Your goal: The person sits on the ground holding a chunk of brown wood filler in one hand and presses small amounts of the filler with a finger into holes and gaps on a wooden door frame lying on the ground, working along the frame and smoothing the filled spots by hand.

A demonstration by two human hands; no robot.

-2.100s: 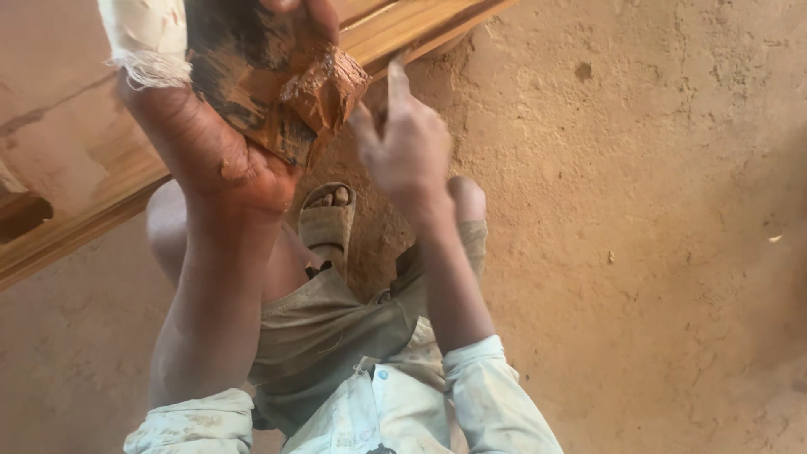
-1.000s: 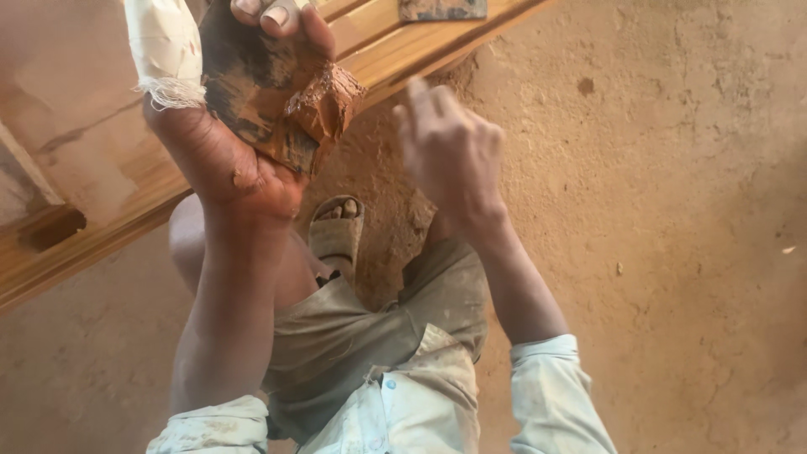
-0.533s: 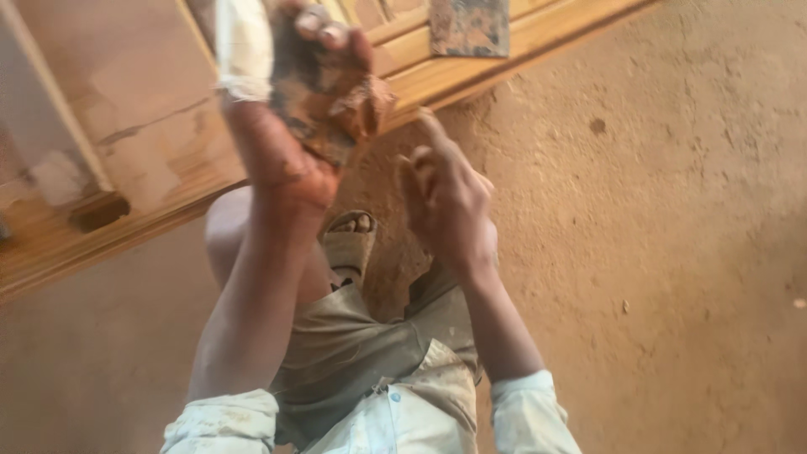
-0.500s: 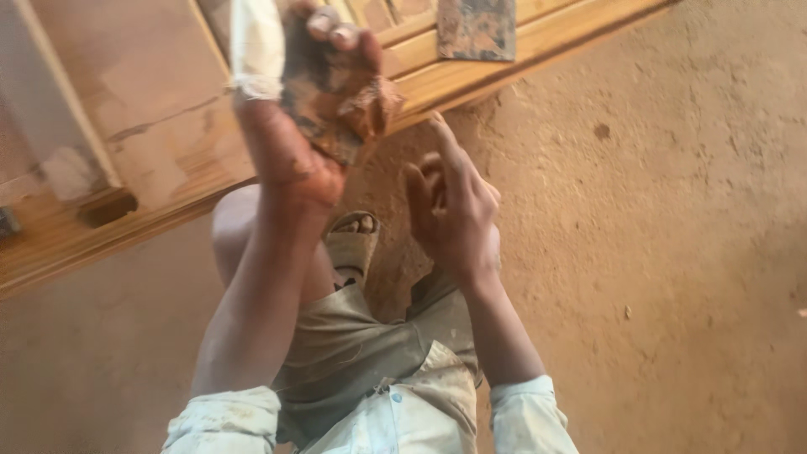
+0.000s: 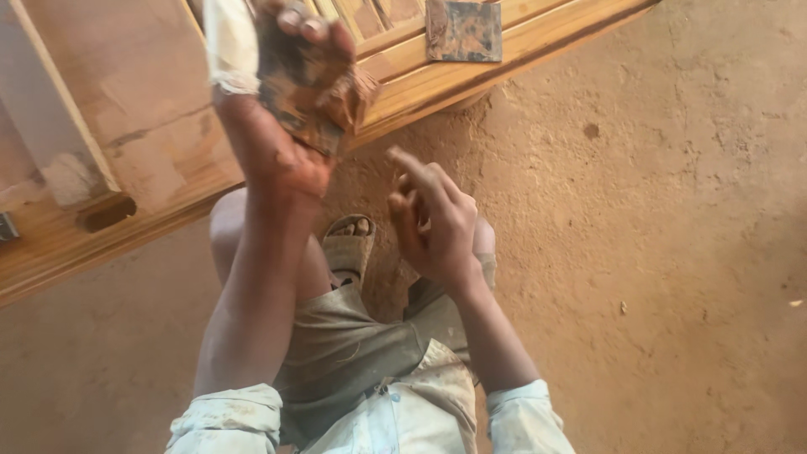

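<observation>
while the left hand (image 5: 286, 126) grips a stained rag (image 5: 307, 88), the right hand (image 5: 433, 219) hangs open-fingered.

A bare earthen floor (image 5: 672, 252) in warm light, with a panelled wooden door (image 5: 126, 134) lying flat.

This looks like a small carpentry workshop or a rough building site rather than a furnished room. The floor (image 5: 672, 252) is bare packed earth, reddish-brown and uneven, running from 3 o'clock round to 7 o'clock. Across 9 to 1 o'clock lies a large panelled wooden door (image 5: 134, 134) of unfinished timber with moulded frames, resting low on the ground. A worn square of sandpaper (image 5: 463, 30) lies on it at 12 o'clock. Dust coats the person's clothes and sandal (image 5: 349, 248).
</observation>
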